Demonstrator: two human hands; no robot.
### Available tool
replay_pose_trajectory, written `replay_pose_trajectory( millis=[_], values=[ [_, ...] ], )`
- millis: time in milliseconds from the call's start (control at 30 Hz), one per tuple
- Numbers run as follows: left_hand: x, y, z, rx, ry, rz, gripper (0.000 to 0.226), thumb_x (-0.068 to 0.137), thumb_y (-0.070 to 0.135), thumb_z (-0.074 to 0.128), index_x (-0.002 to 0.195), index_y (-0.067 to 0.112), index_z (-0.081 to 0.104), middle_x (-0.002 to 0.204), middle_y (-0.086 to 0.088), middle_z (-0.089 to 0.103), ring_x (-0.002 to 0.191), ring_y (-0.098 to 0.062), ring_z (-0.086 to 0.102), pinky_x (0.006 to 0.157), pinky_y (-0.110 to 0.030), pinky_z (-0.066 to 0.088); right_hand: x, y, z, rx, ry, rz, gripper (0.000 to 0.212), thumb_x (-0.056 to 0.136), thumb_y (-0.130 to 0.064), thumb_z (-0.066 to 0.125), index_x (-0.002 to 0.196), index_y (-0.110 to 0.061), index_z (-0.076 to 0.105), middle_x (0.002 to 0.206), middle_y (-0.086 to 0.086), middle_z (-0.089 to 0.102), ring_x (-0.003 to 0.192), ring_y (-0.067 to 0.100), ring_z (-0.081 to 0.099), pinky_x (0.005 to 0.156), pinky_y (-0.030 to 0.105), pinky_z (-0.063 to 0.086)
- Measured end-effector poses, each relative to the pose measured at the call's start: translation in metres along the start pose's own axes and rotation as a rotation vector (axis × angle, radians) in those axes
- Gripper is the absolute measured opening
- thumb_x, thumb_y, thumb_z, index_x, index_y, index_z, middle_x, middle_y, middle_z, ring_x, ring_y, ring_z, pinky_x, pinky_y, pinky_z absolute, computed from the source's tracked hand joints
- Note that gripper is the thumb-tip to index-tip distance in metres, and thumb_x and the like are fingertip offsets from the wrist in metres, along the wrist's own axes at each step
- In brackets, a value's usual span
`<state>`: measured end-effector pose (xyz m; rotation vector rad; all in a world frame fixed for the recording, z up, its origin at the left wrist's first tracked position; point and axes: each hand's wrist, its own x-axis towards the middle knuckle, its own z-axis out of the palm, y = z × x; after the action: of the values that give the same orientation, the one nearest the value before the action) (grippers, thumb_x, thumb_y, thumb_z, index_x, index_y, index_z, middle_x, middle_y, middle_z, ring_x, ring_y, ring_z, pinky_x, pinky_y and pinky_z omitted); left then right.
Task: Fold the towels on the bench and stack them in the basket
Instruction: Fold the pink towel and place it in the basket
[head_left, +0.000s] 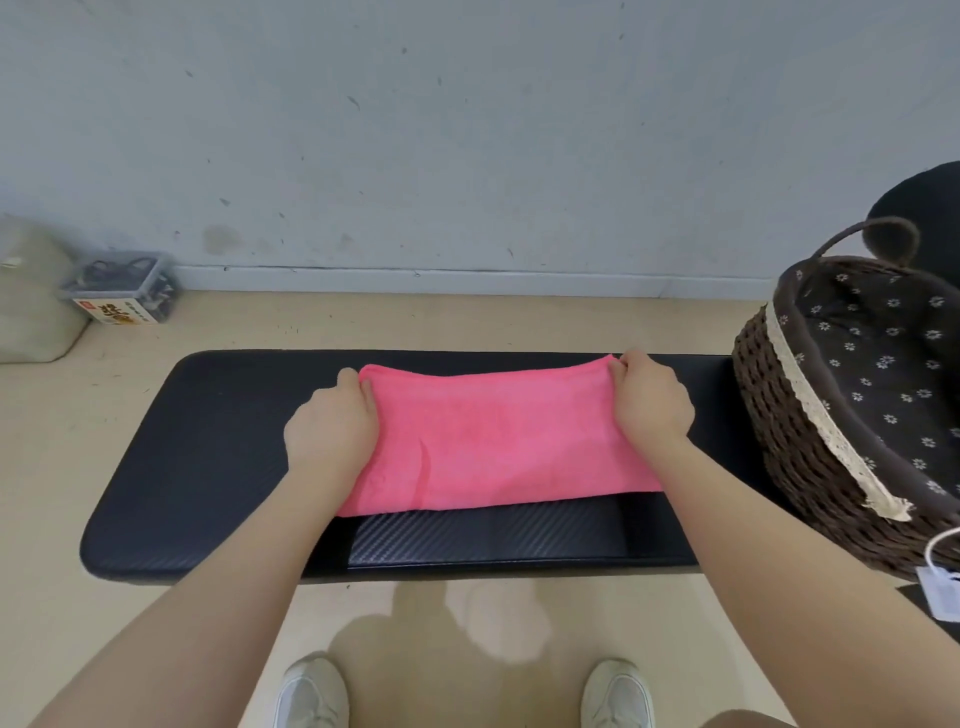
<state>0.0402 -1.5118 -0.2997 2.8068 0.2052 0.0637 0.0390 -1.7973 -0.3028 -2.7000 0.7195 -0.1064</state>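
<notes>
So we've got a pink towel (498, 441) lying flat on the black bench (208, 457), roughly in the middle of it, with a strip of the padded surface showing along the near edge. It looks like a wide rectangle and mostly smooth, with one small crease near its lower left.

Our left hand (332, 431) is on the towel's left end, fingers curled over the far left corner and gripping the cloth there. Our right hand (652, 400) is doing the same thing at the far right corner, fingers bent and pinching the fabric edge. The far edge of the towel is pulled fairly taut between the two hands, and both forearms reach in from the bottom of the view.

The basket (789, 415) sits on the right end of the bench, near the towel but not touching it. It's dark brown wicker with a flowery dark liner and a pale lace trim around the rim, and it's got a looped handle at the back. A white tag (940, 592) hangs off its near side.

Off to the left on the floor there's a clear plastic box (122, 291) against the wall (467, 130), next to a pale container (31, 301). Our white shoes (311, 693) peek in at the bottom.
</notes>
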Motion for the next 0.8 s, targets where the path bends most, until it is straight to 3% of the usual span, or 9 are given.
replay_pose_trajectory(
  millis=[167,233,300,367,433,500,600,667,800],
  values=[
    [0.004,0.005,-0.001,0.196,0.022,0.032,0.026,0.1,0.02,0.026,0.1,0.003,0.046,0.09,-0.015,0.06,0.078,-0.034,0.058,0.06,-0.034,0.036,-0.004,-0.008,-0.007,-0.084,0.01,0.006,0.038,0.1,-0.038,0.033,0.108,-0.006,0.052,0.105,0.015,0.061,0.086,0.032,0.056,0.069,0.037,0.041],
    [0.003,0.003,0.001,0.242,0.177,0.143,0.021,0.092,0.012,0.038,0.099,-0.002,0.051,0.092,-0.021,0.06,0.08,-0.037,0.059,0.063,-0.036,0.039,-0.015,-0.019,-0.012,-0.166,0.1,-0.108,0.037,0.099,-0.036,0.036,0.116,-0.006,0.051,0.117,0.015,0.057,0.103,0.033,0.055,0.079,0.041,0.041],
    [-0.004,0.012,0.002,0.26,0.292,0.32,0.033,0.077,0.008,0.036,0.098,-0.004,0.058,0.1,-0.023,0.062,0.088,-0.038,0.06,0.074,-0.043,0.048,-0.034,-0.042,-0.011,-0.105,0.123,-0.332,0.039,0.098,-0.029,0.035,0.127,-0.006,0.049,0.133,0.014,0.05,0.117,0.033,0.05,0.095,0.043,0.038],
    [-0.014,0.03,0.009,0.136,0.198,0.493,0.049,0.077,0.013,0.027,0.111,-0.004,0.059,0.121,-0.024,0.057,0.112,-0.038,0.055,0.095,-0.045,0.043,-0.059,-0.07,0.003,0.062,-0.02,-0.592,0.046,0.095,-0.02,0.03,0.135,-0.004,0.046,0.146,0.015,0.041,0.132,0.031,0.04,0.112,0.041,0.028],
    [-0.027,0.043,0.019,0.091,-0.078,0.544,0.053,0.09,0.017,0.026,0.14,0.0,0.036,0.149,-0.016,0.033,0.141,-0.03,0.024,0.117,-0.039,0.018,-0.082,-0.09,0.021,0.171,-0.221,-0.67,0.048,0.097,-0.011,0.028,0.144,-0.005,0.033,0.153,0.012,0.029,0.143,0.023,0.025,0.119,0.032,0.015],
    [-0.029,0.037,0.03,0.078,-0.207,0.537,0.058,0.094,0.027,0.016,0.149,0.008,0.013,0.158,-0.005,0.012,0.147,-0.019,0.003,0.119,-0.029,-0.001,-0.092,-0.089,0.038,0.146,-0.305,-0.644,0.05,0.1,-0.014,0.027,0.149,-0.011,0.02,0.157,0.005,0.018,0.146,0.015,0.013,0.12,0.026,0.007],
    [-0.027,0.019,0.031,0.132,-0.228,0.556,0.085,0.075,0.05,-0.011,0.15,0.015,0.006,0.159,-0.001,0.001,0.146,-0.014,-0.001,0.116,-0.027,-0.006,-0.087,-0.073,0.046,-0.101,-0.293,-0.659,0.06,0.096,-0.045,0.011,0.151,-0.022,0.008,0.16,-0.004,0.005,0.147,0.011,0.002,0.118,0.031,-0.002],
    [-0.025,0.008,0.025,0.171,-0.249,0.538,0.096,0.068,0.065,-0.009,0.15,0.016,0.002,0.159,-0.003,-0.006,0.146,-0.014,-0.005,0.115,-0.029,-0.007,-0.078,-0.062,0.041,-0.219,-0.287,-0.66,0.073,0.085,-0.06,-0.001,0.151,-0.028,0.002,0.16,-0.005,-0.004,0.147,0.012,-0.004,0.117,0.035,-0.005],
    [-0.024,-0.002,0.015,0.222,-0.278,0.444,0.13,0.046,0.094,-0.004,0.15,0.015,-0.005,0.157,-0.008,-0.015,0.146,-0.02,-0.01,0.117,-0.034,-0.007,-0.057,-0.031,0.026,-0.314,-0.296,-0.543,0.064,0.095,-0.058,0.014,0.15,-0.031,-0.006,0.159,-0.003,-0.012,0.147,0.015,-0.01,0.117,0.039,-0.007]
  ],
)
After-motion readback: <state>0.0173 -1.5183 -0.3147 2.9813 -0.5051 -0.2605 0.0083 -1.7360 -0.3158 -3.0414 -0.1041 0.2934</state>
